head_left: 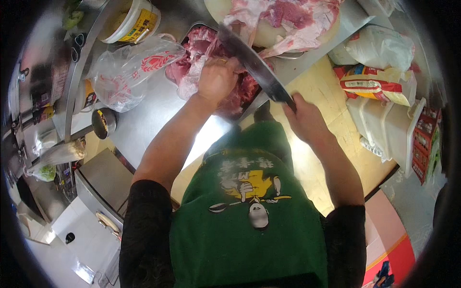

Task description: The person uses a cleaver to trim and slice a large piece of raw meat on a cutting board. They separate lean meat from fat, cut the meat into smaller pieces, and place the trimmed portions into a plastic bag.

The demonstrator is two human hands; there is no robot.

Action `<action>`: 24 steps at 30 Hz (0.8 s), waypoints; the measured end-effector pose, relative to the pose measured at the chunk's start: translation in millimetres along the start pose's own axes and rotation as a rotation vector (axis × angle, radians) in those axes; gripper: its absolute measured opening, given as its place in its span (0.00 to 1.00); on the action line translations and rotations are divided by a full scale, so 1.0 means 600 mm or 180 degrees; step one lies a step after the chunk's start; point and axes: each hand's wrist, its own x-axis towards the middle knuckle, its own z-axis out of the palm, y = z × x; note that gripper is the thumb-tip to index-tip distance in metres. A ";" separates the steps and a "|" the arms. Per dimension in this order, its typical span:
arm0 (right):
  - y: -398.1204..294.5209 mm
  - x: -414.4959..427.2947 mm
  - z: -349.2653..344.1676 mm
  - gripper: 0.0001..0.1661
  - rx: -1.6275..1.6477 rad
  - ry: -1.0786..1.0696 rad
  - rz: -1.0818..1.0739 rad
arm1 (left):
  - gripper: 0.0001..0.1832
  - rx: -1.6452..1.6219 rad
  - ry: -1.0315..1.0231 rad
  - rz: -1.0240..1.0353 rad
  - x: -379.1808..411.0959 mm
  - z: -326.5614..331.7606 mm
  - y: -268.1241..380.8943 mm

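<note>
My right hand [306, 117] grips the handle of a large knife [252, 63], whose broad blade slants up and left over a metal tray of raw meat [245, 90]. My left hand [219, 77] rests on the meat, its fingers bent around a piece beside the blade; the fingertips are partly hidden. Beyond the blade, a larger cut of raw meat with pale fat [291, 21] lies on a round cutting board [329, 34]. A clear plastic bag with red print [133, 72] touches the left side of the tray.
A white tub with a yellow label [135, 23] and a small metal pot [103, 123] stand left on the steel counter [144, 126]. To the right are a white plastic bag [381, 46], a red and yellow packet [374, 84] and white plastic containers [385, 126].
</note>
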 end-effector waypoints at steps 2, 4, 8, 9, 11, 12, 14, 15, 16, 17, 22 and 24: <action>0.029 -0.075 -0.003 0.17 -0.0067 -0.0278 0.0357 | 0.10 0.0079 0.0013 0.0076 -0.006 -0.003 -0.009; 0.070 -0.159 -0.001 0.17 -0.0187 -0.0534 0.0560 | 0.09 -0.0007 0.0098 0.0041 -0.024 -0.011 -0.020; 0.081 -0.272 0.028 0.13 0.0275 -0.0369 0.0834 | 0.08 -0.0295 -0.0086 0.0287 -0.043 -0.034 -0.044; 0.076 -0.276 0.038 0.13 0.0467 -0.0183 0.0936 | 0.07 -0.0326 -0.0209 0.0263 -0.045 -0.043 -0.039; 0.060 -0.274 0.059 0.12 0.0842 0.0182 0.1138 | 0.14 -0.0131 -0.0638 -0.0274 -0.033 -0.049 -0.017; 0.060 -0.271 0.074 0.11 0.1102 0.0474 0.1005 | 0.15 -0.0107 -0.0633 -0.0252 -0.018 -0.054 -0.001; 0.053 -0.257 0.073 0.13 0.1102 0.0517 0.1120 | 0.18 0.0107 -0.0770 -0.0099 0.001 -0.043 0.013; 0.051 -0.250 0.069 0.13 0.1089 0.0524 0.1183 | 0.18 0.0333 -0.0776 -0.0041 0.007 -0.035 0.019; 0.054 -0.244 0.068 0.14 0.1193 0.0525 0.1209 | 0.17 0.0561 -0.0778 0.0008 0.010 -0.027 0.025; 0.053 -0.238 0.063 0.14 0.1138 0.0521 0.1144 | 0.17 0.0791 -0.0776 0.0048 0.013 -0.020 0.027; 0.050 -0.180 0.050 0.15 0.0929 0.0513 0.0659 | 0.12 0.0742 -0.0022 0.0090 -0.014 0.011 -0.003; 0.043 -0.141 0.057 0.16 0.0874 0.0548 0.0371 | 0.10 0.0505 0.0166 0.0113 -0.026 0.003 -0.005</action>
